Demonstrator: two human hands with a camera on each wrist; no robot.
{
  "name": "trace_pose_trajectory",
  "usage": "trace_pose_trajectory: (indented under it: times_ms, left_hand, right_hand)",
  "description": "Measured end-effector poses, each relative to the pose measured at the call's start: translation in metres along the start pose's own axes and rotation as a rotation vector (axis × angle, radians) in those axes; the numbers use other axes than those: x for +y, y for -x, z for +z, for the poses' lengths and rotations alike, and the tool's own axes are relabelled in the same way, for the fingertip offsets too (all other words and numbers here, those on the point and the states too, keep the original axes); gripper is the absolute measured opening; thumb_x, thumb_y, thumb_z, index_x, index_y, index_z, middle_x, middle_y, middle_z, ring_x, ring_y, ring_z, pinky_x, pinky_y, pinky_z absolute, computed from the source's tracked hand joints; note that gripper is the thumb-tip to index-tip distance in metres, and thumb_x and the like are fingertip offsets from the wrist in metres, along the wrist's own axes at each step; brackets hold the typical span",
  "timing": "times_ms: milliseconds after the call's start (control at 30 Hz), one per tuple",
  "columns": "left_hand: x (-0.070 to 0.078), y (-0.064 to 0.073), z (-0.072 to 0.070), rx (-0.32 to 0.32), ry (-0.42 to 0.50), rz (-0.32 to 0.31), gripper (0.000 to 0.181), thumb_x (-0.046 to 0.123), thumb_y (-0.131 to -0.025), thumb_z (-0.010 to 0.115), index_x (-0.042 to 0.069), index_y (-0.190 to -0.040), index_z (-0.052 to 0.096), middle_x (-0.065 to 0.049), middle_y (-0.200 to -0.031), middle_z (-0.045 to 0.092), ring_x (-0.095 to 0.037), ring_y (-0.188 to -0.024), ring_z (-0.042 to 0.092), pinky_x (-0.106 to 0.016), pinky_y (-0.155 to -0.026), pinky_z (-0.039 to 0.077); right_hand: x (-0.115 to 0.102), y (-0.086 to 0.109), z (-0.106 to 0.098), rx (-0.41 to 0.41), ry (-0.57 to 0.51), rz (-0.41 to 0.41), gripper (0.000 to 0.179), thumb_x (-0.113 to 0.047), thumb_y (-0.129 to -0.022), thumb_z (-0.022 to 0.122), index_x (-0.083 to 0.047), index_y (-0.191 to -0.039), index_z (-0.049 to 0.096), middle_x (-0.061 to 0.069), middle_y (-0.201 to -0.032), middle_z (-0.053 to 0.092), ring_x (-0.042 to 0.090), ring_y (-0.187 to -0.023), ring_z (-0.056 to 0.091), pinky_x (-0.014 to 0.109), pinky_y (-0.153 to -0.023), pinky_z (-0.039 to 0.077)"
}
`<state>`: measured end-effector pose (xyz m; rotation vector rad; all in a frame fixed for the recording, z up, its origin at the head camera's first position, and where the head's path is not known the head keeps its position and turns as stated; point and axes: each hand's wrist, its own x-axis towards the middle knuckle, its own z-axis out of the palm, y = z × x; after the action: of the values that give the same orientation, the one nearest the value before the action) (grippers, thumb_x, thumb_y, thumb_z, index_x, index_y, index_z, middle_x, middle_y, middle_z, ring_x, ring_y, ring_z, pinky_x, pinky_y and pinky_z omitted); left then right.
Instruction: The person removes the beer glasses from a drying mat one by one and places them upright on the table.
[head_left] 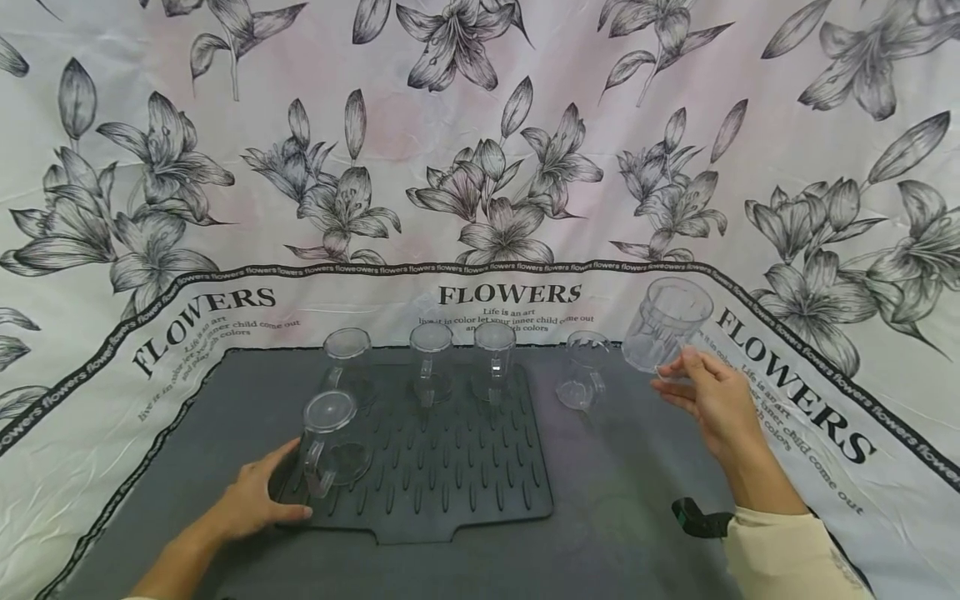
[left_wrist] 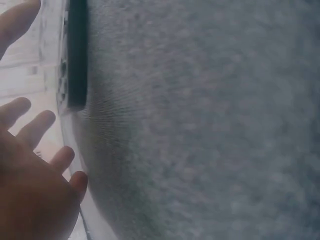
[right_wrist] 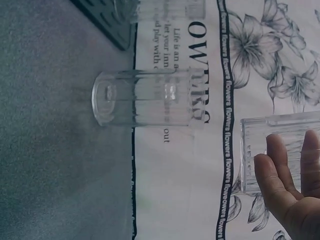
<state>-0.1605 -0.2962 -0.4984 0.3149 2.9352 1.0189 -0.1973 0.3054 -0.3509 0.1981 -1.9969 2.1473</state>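
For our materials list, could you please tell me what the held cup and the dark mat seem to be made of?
Cup in the right hand: clear, smooth glass or rigid plastic; the backdrop shows through it, but the look doesn't settle which. Dark mat: probably silicone or rubber, matte, judging by its dull surface and moulded ridges.

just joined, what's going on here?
A person's right hand is holding a clear cup raised over the right side of the gray table. The left hand, holding nothing, is at the near-left corner of a dark ridged mat. Four similar cups stand on the mat, and another cup stands on the table right of it.
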Motion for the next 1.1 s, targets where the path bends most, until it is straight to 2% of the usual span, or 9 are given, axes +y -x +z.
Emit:
trace_pose_trajectory:
  times_ms: [133, 267, 733, 1000, 1100]
  left_hand:
    - [-0.001, 0.002, 0.004, 0.020, -0.049, 0.028, 0.093, 0.042, -0.065, 0.086, 0.000, -0.139, 0.047, -0.028, -0.140, 0.042, -0.055, -0.116, 0.034, -0.073, -0.078, 0.031]
    - [-0.002, 0.003, 0.005, 0.007, -0.050, 0.013, 0.083, 0.041, -0.066, 0.086, -0.001, -0.131, 0.056, -0.023, -0.142, 0.039, -0.053, -0.118, 0.031, -0.068, -0.078, 0.028]
    - [-0.001, 0.005, 0.005, -0.042, -0.015, -0.030, 0.082, 0.040, -0.071, 0.084, 0.000, -0.135, 0.053, -0.021, -0.147, 0.034, -0.050, -0.123, 0.025, -0.066, -0.083, 0.023]
    - [-0.002, 0.004, 0.006, -0.046, -0.022, -0.044, 0.082, 0.040, -0.071, 0.084, 0.000, -0.136, 0.053, -0.021, -0.147, 0.035, -0.049, -0.124, 0.025, -0.066, -0.084, 0.023]
    - [-0.001, 0.004, 0.007, -0.044, -0.019, -0.046, 0.082, 0.040, -0.071, 0.084, 0.000, -0.136, 0.053, -0.021, -0.147, 0.035, -0.049, -0.124, 0.025, -0.066, -0.084, 0.022]
  right_hand:
    - [0.004, -0.004, -0.006, 0.003, 0.001, 0.022, 0.038, -0.031, -0.099, 0.055, 0.006, -0.098, 0.059, 0.010, -0.099, 0.064, 0.026, -0.089, 0.069, 0.036, -0.081, 0.053]
    - [0.011, -0.009, -0.010, 0.008, -0.009, 0.043, 0.038, -0.032, -0.099, 0.055, 0.005, -0.099, 0.060, 0.010, -0.099, 0.064, 0.027, -0.090, 0.069, 0.037, -0.082, 0.053]
    - [0.044, -0.025, -0.025, 0.027, -0.009, 0.107, 0.038, -0.035, -0.098, 0.054, 0.003, -0.098, 0.059, 0.007, -0.095, 0.066, 0.028, -0.091, 0.069, 0.036, -0.079, 0.055]
    - [0.067, -0.032, -0.029, 0.057, 0.032, 0.154, 0.038, -0.038, -0.099, 0.052, -0.001, -0.094, 0.059, 0.007, -0.093, 0.065, 0.030, -0.089, 0.068, 0.038, -0.080, 0.054]
    - [0.075, -0.035, -0.031, 0.077, 0.013, 0.180, 0.037, -0.037, -0.099, 0.053, -0.001, -0.093, 0.060, 0.006, -0.092, 0.066, 0.030, -0.088, 0.069, 0.039, -0.080, 0.054]
